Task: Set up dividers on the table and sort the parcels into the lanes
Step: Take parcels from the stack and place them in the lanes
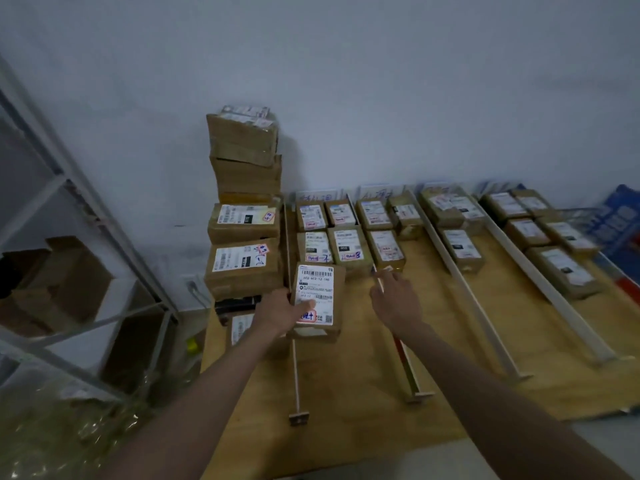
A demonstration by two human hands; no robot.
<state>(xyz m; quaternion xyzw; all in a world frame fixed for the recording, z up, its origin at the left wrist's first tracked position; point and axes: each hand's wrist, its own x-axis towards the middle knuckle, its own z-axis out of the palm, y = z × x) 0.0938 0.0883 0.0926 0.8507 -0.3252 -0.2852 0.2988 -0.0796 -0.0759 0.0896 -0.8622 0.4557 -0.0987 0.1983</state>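
My left hand (282, 311) grips a brown parcel (320, 289) with a white barcode label, held in the leftmost lane just in front of the parcels lying there (327, 233). My right hand (396, 297) hovers above the second divider (407, 362), fingers loosely spread and holding nothing. Several long dividers (481, 306) run front to back across the wooden table (363, 410). Labelled parcels fill the far ends of the lanes (550, 233). A tall stack of parcels (244, 209) stands at the table's left edge.
A metal shelf rack (79, 209) with cardboard boxes stands at the left. Crinkled clear plastic (69, 427) lies on the floor below it. A blue printed bag (620, 220) sits at the far right. Paper lane signs (317, 195) lean against the wall.
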